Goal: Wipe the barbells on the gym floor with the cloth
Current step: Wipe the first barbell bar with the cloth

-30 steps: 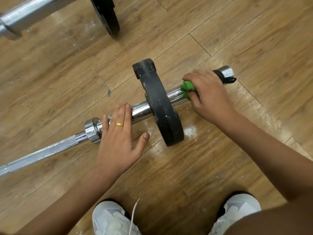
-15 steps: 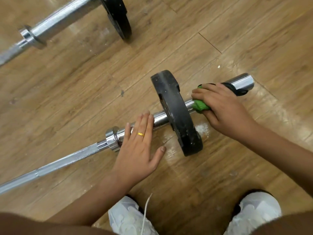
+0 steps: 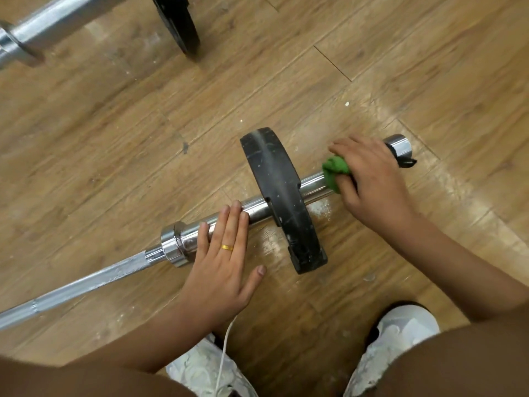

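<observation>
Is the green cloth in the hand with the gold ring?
No, the ring sits on the left hand, flat on the bar; the right hand grips the green cloth.

- The left hand (image 3: 220, 270) wears 1 plain gold band (image 3: 227, 247) on its ring finger; the thumbnail is short and unpainted.
- The left forearm (image 3: 137, 339) and right forearm (image 3: 458, 262) are bare.
- 2 white trainers, mottled grey, with dark collars: left shoe (image 3: 206, 368), right shoe (image 3: 398, 336).
- 1 thin white cord (image 3: 224, 348) hangs over the left shoe.
- Bare knees fill both lower corners.
</observation>
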A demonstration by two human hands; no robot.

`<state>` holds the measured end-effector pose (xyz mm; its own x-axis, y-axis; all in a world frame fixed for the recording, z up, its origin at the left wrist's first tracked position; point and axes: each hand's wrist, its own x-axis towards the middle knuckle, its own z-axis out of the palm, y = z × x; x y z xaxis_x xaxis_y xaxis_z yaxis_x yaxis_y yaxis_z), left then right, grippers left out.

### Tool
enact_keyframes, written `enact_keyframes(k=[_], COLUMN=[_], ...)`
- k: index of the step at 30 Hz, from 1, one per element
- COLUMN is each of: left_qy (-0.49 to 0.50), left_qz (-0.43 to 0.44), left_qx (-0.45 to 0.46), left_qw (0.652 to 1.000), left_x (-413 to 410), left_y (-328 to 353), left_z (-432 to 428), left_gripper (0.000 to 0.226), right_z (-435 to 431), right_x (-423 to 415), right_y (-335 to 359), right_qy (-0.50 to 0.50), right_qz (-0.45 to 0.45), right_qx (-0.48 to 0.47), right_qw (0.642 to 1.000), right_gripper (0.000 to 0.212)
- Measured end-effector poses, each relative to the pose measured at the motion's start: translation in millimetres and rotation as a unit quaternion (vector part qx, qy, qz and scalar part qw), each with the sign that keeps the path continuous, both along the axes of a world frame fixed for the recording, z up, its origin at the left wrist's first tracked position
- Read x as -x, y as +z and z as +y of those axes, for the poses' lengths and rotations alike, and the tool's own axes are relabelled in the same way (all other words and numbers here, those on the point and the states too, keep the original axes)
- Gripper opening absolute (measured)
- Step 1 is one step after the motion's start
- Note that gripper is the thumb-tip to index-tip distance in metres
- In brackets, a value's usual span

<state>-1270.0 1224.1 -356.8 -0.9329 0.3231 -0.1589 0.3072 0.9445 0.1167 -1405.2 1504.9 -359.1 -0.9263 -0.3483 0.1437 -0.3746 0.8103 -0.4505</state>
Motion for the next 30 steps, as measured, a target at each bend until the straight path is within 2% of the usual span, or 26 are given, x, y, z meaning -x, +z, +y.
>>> enact_keyframes(k=[2, 6, 8, 13, 18, 20, 23, 27, 30], left_qy=[0.000, -0.003, -0.004, 0.013, 0.020, 0.025, 0.042, 0.036, 0.035], left_qz=[0.010, 0.021, 0.023, 0.036, 0.040, 0.040, 0.035, 0.032, 0.029], left_qx=[0.004, 0.009, 0.009, -0.002, -0.004, -0.004, 0.001, 0.026, 0.028], left_qw=[1.000, 1.000, 1.000, 0.999, 0.999, 0.999, 0.998, 0.998, 0.999], left_x=[-2.6, -5.7, -5.0, 4.7, 15.5, 21.2, 31.5, 44.7, 54.4], left_y=[-2.3, -6.4, -7.0, -7.2, -6.0, -5.1, -4.4, -1.1, 0.9], left_z=[1.9, 1.4, 0.0, 0.3, -3.4, -4.1, -5.4, -11.5, -16.5], left_gripper=[0.083, 0.082, 0.081, 0.078, 0.076, 0.076, 0.076, 0.076, 0.077], right_z=[-10.8, -12.2, -0.5, -11.5, -20.3, -17.1, -32.5, -40.6, -28.4], right_x=[-13.6, -24.3, -10.0, -3.7, 5.8, 22.5, 23.3, 24.6, 53.2], right_y=[-0.1, -7.1, -7.5, -4.8, -5.7, -0.6, 1.6, 2.0, 7.0], right_qy=[-0.004, 0.147, 0.181, 0.033, 0.182, 0.158, 0.062, 0.181, 0.140], right_qz=[0.006, 0.017, 0.029, 0.030, 0.024, 0.010, 0.019, 0.031, 0.012], right_qx=[0.013, -0.009, -0.038, -0.005, -0.037, -0.049, -0.019, -0.054, -0.056], right_qw=[1.000, 0.989, 0.982, 0.999, 0.982, 0.986, 0.998, 0.981, 0.989], right_gripper=[0.042, 0.051, 0.055, 0.045, 0.049, 0.045, 0.038, 0.043, 0.043])
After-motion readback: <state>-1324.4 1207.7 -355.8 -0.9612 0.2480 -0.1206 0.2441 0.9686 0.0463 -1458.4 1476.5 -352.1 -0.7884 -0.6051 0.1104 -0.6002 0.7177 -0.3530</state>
